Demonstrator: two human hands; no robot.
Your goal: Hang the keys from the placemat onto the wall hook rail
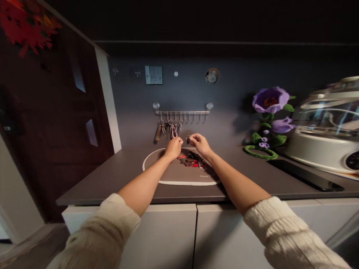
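Note:
Over an oval brown mat with a white rim, both my hands are raised in front of the wall. My right hand pinches a small dark bunch of keys by its thin metal ring. To its left, my left hand is closed with its back toward me; what is in its fingers, if anything, I cannot make out. A pile of keys with red and dark pieces lies on the mat below. Several key bunches hang behind my left hand on the left part of a clear hook rail.
Purple artificial flowers on a green ring base stand at the right, beside a white appliance with a clear cover. A black phone-like slab lies on the dark counter. A dark red door is at the left.

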